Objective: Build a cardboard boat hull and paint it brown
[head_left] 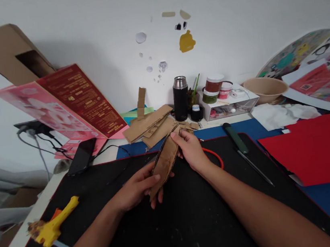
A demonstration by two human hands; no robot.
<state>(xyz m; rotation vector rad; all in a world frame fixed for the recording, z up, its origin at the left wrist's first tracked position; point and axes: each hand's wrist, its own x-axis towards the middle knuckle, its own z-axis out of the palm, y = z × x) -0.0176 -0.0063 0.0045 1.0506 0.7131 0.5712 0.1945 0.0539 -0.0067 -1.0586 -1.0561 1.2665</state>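
Note:
A narrow brown cardboard strip [165,155] is held tilted above the black mat [178,227], its upper end leaning to the right. My left hand [140,187] is closed on its lower end, thumb on the face and fingers behind. At the upper end my right hand [191,148] pinches the strip between thumb and fingers. Just beyond my hands lies a pile of cardboard scraps [150,126]. A yellow glue gun [55,227] rests on the mat to the left of my left arm. The strip's underside is hidden.
A utility knife [235,138] and a pointed metal tool [254,166] lie right of my right hand. Behind stand a black thermos [181,99] and paint jars [213,86]. Red paper [317,152] is at the right, a phone [82,156] with cable at the left.

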